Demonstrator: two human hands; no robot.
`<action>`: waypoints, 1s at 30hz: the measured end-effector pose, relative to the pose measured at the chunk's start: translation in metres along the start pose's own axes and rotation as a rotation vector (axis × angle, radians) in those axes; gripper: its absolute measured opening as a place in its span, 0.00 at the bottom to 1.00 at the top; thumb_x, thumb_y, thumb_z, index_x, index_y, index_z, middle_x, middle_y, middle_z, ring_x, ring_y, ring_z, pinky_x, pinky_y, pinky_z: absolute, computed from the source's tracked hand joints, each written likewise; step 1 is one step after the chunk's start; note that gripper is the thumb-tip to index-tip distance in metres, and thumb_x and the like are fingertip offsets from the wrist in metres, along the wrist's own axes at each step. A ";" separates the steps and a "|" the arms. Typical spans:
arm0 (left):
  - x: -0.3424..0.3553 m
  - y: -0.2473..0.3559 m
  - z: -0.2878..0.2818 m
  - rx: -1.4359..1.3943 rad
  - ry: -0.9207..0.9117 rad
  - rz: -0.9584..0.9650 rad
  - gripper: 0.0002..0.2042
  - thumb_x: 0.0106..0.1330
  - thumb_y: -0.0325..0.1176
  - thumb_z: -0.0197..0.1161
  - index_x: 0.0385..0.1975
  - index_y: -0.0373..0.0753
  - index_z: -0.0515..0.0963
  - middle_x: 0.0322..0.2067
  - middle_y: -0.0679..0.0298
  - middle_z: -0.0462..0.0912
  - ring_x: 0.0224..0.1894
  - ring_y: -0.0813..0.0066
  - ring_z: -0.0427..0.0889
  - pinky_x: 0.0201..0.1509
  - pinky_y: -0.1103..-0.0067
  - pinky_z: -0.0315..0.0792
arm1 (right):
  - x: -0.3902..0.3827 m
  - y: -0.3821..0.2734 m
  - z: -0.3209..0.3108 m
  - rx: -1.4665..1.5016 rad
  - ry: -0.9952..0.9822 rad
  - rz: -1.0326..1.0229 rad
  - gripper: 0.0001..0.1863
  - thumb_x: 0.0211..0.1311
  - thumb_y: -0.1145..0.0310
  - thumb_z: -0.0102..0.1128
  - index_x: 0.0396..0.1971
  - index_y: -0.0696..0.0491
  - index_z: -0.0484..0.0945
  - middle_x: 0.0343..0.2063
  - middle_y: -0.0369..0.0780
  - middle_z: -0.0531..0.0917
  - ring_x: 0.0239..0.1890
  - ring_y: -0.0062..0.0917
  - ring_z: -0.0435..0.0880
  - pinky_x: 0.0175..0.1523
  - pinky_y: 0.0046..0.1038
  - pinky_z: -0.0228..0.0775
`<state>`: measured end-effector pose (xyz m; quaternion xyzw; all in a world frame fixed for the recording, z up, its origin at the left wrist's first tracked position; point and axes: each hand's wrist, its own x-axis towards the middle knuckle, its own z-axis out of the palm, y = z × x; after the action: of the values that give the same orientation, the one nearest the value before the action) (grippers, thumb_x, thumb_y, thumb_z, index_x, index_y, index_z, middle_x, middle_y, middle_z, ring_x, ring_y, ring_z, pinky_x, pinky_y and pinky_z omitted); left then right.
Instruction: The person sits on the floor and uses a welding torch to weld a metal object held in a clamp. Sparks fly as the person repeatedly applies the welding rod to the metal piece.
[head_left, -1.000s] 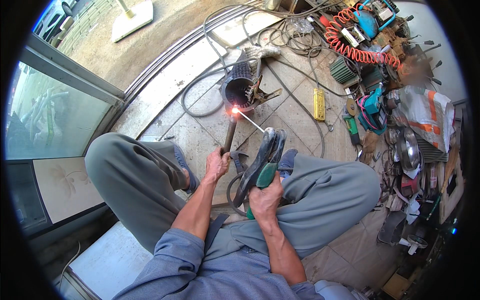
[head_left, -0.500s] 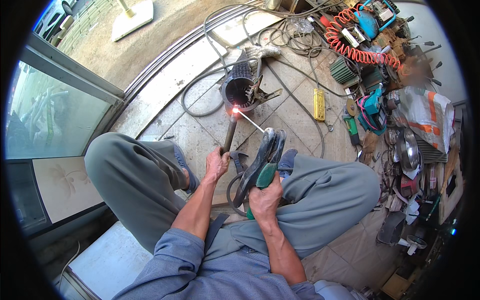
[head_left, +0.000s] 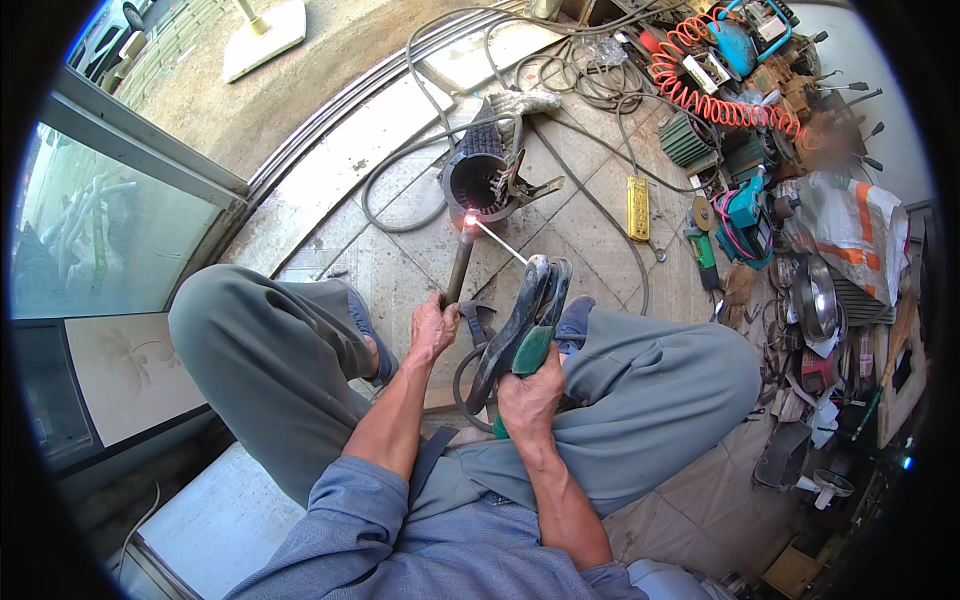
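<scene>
My left hand (head_left: 435,326) is closed round a dark metal rod (head_left: 460,268), which slants up to the lower rim of a hollow dark metal cylinder (head_left: 463,205) with a ribbed outside. In my right hand (head_left: 532,398) is a black and green welding electrode holder (head_left: 522,335). Its jaws grip a thin pale welding electrode (head_left: 503,244). The electrode's far end meets the rod's tip at the rim in a bright red-white glow, which hides the exact contact. A metal clamp (head_left: 525,187) sits at the cylinder's right side. Below my left hand's rod, a hammer-like head (head_left: 479,320) lies between my feet.
Black cables (head_left: 575,170) cross the tiled floor. On the right are a yellow power strip (head_left: 638,208), a green angle grinder (head_left: 704,258), a teal power tool (head_left: 745,225), a coiled orange hose (head_left: 690,92) and piled parts. A glass door (head_left: 110,220) stands at left.
</scene>
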<state>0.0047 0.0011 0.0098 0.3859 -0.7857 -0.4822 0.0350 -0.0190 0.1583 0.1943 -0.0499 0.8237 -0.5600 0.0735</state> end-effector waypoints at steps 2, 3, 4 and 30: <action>0.001 0.002 0.000 0.007 -0.023 -0.026 0.14 0.64 0.38 0.64 0.41 0.32 0.81 0.30 0.47 0.85 0.34 0.53 0.86 0.41 0.65 0.76 | 0.000 -0.001 -0.001 0.006 -0.009 0.028 0.11 0.49 0.79 0.60 0.35 0.58 0.73 0.25 0.42 0.82 0.29 0.30 0.83 0.39 0.31 0.73; 0.001 0.002 -0.001 0.015 -0.039 -0.050 0.15 0.64 0.39 0.65 0.42 0.33 0.81 0.33 0.47 0.85 0.37 0.53 0.86 0.43 0.66 0.76 | 0.000 -0.004 -0.002 0.013 -0.023 0.055 0.12 0.49 0.79 0.58 0.36 0.58 0.73 0.26 0.41 0.81 0.30 0.28 0.81 0.41 0.30 0.73; 0.001 0.003 -0.002 0.023 -0.056 -0.075 0.16 0.63 0.40 0.65 0.43 0.33 0.81 0.35 0.48 0.86 0.40 0.54 0.86 0.45 0.67 0.76 | -0.001 -0.005 -0.002 0.019 -0.037 0.082 0.12 0.48 0.80 0.56 0.36 0.59 0.74 0.28 0.40 0.81 0.31 0.27 0.80 0.43 0.29 0.73; 0.001 0.003 -0.002 0.010 -0.060 -0.086 0.14 0.63 0.39 0.65 0.40 0.33 0.81 0.32 0.50 0.85 0.37 0.57 0.86 0.43 0.68 0.76 | 0.000 -0.001 -0.001 -0.015 0.005 -0.011 0.12 0.50 0.78 0.64 0.35 0.57 0.73 0.24 0.43 0.82 0.28 0.32 0.84 0.36 0.32 0.74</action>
<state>0.0033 -0.0009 0.0126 0.4047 -0.7716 -0.4906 -0.0115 -0.0193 0.1583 0.1955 -0.0534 0.8279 -0.5542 0.0682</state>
